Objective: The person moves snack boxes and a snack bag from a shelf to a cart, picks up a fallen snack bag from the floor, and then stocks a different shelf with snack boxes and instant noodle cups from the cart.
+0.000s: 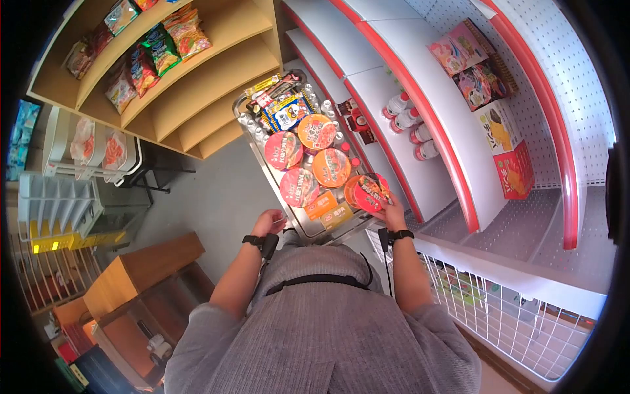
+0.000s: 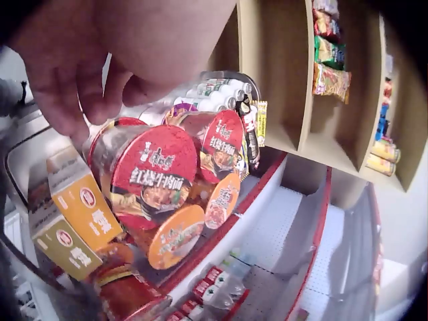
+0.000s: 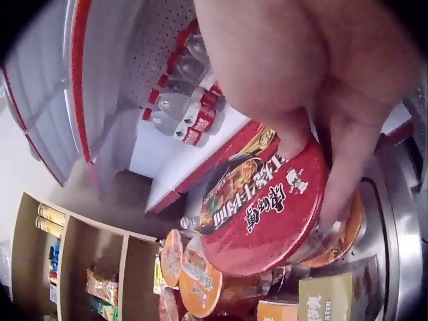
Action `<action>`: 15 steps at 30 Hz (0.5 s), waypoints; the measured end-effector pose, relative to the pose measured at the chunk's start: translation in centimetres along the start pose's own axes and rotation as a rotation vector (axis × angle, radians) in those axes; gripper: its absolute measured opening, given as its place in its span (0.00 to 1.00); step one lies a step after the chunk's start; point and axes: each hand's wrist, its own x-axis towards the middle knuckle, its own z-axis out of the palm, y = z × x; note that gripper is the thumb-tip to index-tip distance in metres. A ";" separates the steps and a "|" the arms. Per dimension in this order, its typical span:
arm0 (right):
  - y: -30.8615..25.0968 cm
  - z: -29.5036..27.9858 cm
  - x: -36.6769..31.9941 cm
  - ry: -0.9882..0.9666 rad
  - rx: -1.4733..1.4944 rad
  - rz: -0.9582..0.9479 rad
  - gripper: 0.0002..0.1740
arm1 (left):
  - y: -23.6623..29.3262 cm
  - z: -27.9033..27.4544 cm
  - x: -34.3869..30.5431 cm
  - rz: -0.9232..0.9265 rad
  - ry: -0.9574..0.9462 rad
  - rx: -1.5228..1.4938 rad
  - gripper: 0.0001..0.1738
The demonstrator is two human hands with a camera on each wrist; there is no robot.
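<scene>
My right hand (image 1: 392, 214) (image 3: 314, 87) grips a red-lidded noodle cup (image 1: 371, 192) (image 3: 267, 207) by its side, above the near right corner of the metal cart (image 1: 315, 238); the cup is tilted in the right wrist view. The left hand (image 1: 268, 223) (image 2: 127, 60) is beside the cart's near left corner, its fingers loosely bent and holding nothing that shows. On the cart stand red-lidded cups (image 1: 298, 188) (image 2: 154, 175) and orange-lidded cups (image 1: 331, 168) (image 2: 176, 237). An orange box (image 1: 321, 205) (image 2: 87, 200) and an olive-yellow box (image 1: 336, 217) (image 2: 65, 246) lie at its near end.
Red-edged white shelves (image 1: 420, 190) rise to the right, with red-labelled bottles (image 1: 405, 119) (image 3: 190, 120) and flat snack packs (image 1: 499, 129). Wooden shelves (image 1: 216, 85) with bagged snacks (image 1: 187, 33) stand ahead on the left. A white wire basket (image 1: 525, 328) is at the lower right.
</scene>
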 end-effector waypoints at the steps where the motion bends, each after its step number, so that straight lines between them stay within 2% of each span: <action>1: -0.3 -0.5 -1.0 -0.047 0.064 -0.008 0.28 | -0.3 -0.7 -0.2 -0.025 -0.042 -0.062 0.14; 3: -1.3 -1.5 -2.6 -0.090 0.058 0.005 0.30 | -0.4 -0.3 -1.3 -0.056 -0.087 -0.126 0.13; 6: -2.3 -2.1 -5.5 -0.167 0.051 0.007 0.31 | 1.6 3.2 -5.9 -0.022 -0.133 0.008 0.12; 8: -4.0 -1.2 -8.0 -0.203 0.019 0.003 0.29 | 1.9 4.5 -6.2 0.008 -0.308 0.152 0.14; 10: -6.2 0.5 -11.0 -0.249 -0.004 0.019 0.30 | 3.7 7.5 -9.4 0.008 -0.341 0.193 0.15; 12: -7.3 2.2 -13.0 -0.288 -0.023 0.038 0.30 | 4.0 9.1 -10.1 0.032 -0.491 0.351 0.24; 13: -7.6 3.0 -13.6 -0.377 -0.118 0.001 0.31 | 4.0 9.5 -10.1 0.035 -0.599 0.410 0.31; 14: -7.8 3.9 -14.3 -0.465 -0.212 -0.036 0.32 | 3.7 9.9 -10.3 0.032 -0.610 0.417 0.31; 15: -8.3 5.2 -15.3 -0.493 -0.249 -0.043 0.31 | 4.1 10.8 -11.7 0.038 -0.703 0.365 0.34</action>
